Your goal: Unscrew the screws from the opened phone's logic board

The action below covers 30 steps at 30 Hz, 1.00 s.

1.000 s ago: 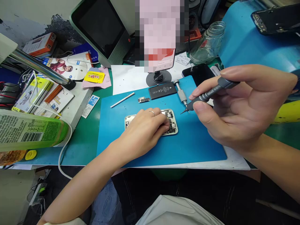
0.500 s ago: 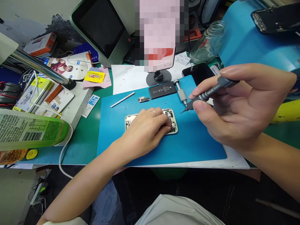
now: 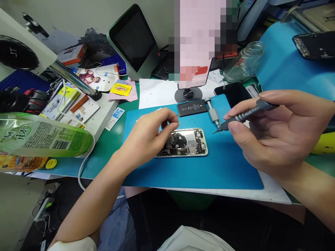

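My right hand (image 3: 282, 129) grips a dark grey precision screwdriver (image 3: 244, 116) between thumb and fingers, its thin tip pointing left above the blue mat. My left hand (image 3: 157, 130) is raised over the left part of an opened phone (image 3: 192, 143), thumb and index finger pinched together. A tiny pale bit shows at those fingertips, too small to name. The phone lies flat with its circuit boards and connectors exposed, and its left end is hidden by my hand. Beyond it rest a black phone battery (image 3: 192, 108) and a second, silver-handled screwdriver (image 3: 212, 113).
The blue mat (image 3: 193, 174) covers the work area. A phone on a round stand (image 3: 188, 94), a dark phone (image 3: 231, 92) and a glass jar (image 3: 244, 62) are behind it. On the left are a green bottle (image 3: 47, 136), a lamp pole (image 3: 75, 80) and a white cable (image 3: 83, 164).
My left hand has lifted off the inside of the phone and moved to its far left side, uncovering the boards. My right hand still holds the screwdriver. The whole view has shifted.
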Motion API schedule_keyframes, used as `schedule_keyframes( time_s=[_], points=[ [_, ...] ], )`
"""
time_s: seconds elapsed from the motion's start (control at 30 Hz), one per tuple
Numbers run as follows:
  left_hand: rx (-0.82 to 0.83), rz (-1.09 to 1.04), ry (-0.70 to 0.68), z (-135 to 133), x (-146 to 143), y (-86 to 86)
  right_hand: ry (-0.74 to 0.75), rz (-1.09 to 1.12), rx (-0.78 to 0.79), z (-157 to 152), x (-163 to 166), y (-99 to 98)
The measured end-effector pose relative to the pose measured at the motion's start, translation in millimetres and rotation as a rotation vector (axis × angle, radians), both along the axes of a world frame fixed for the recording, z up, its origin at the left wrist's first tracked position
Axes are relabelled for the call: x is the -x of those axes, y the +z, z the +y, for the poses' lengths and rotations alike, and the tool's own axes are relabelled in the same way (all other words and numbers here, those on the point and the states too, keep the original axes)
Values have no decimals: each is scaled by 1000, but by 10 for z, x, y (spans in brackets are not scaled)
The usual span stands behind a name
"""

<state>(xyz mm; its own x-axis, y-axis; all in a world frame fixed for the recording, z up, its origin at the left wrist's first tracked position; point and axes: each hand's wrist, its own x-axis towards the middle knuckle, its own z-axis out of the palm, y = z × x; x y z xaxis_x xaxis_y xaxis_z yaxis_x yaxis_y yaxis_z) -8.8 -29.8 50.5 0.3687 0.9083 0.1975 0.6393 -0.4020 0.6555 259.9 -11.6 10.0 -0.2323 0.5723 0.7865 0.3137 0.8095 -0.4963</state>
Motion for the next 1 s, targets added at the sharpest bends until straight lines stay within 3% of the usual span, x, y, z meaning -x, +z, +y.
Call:
schedule_keyframes(
  time_s=[0.13, 0.33, 0.57, 0.7, 0.87, 1.0],
  points=[
    [-14, 63, 39, 196, 212, 21, 14, 21, -33, 47, -12, -14],
    [-39, 142, 10, 409, 220, -111, 27, 12, -26, 50, -26, -1],
    [-103, 198, 121, 269, 534, -14, -4, 31, -5, 22, -19, 7],
    [-131, 300, 132, 161, 688, -71, 25, 51, 11, 23, -23, 13],
    [-210, 421, 116, 143, 673, -222, 2, 31, 0, 41, -19, 19],
    [-251, 482, 103, 169, 607, -244, -1, 18, -8, 33, -16, 37]
  ],
)
